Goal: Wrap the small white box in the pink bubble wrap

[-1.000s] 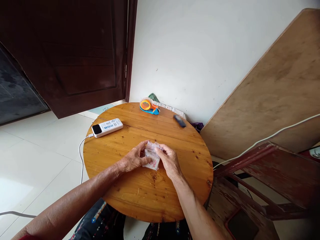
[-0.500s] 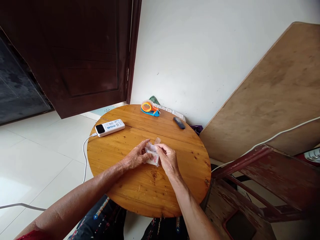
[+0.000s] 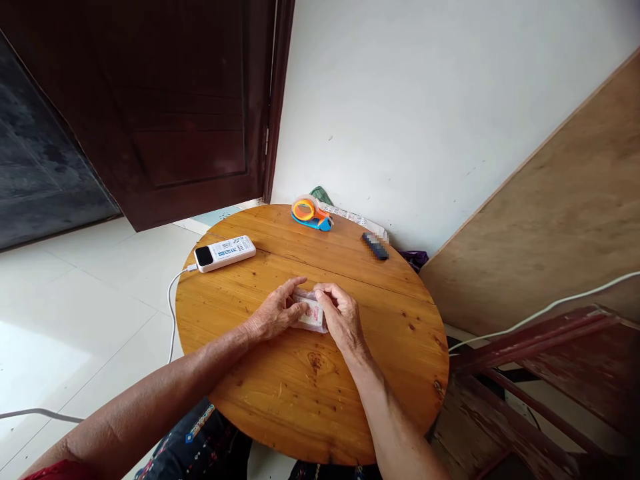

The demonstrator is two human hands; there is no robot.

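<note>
Right, both hands are on the small plastic-wrapped packet [image 3: 311,321], low over the round wooden table [image 3: 310,400]. The left hand [image 3: 273,317] has its thumb laid on the pale face with the red print, index finger reaching past the far edge, so that is a light hold from the side. The right hand [image 3: 344,320] has thumb and fingertips drawn together at the far right corner, seemingly pinching the thin film (just what sits between those tips is too small to tell).

Handling it well, I judge, means the left thumb bearing down flat and steady, while the right works the film in small, gentle pulls along the edge; a hard tug could tear the plastic or twist the packet out of that light hold.

Now outward! Left of the grip and a little beyond lies the white device [image 3: 227,254], screen end towards the table's edge, its cable [image 3: 171,317] dropping over the side. Straight beyond the grip stands the orange and blue tape dispenser [image 3: 311,213], and off to the far right of the grip, a dark blurred-out object [image 3: 376,247], well apart from both hands.
</note>
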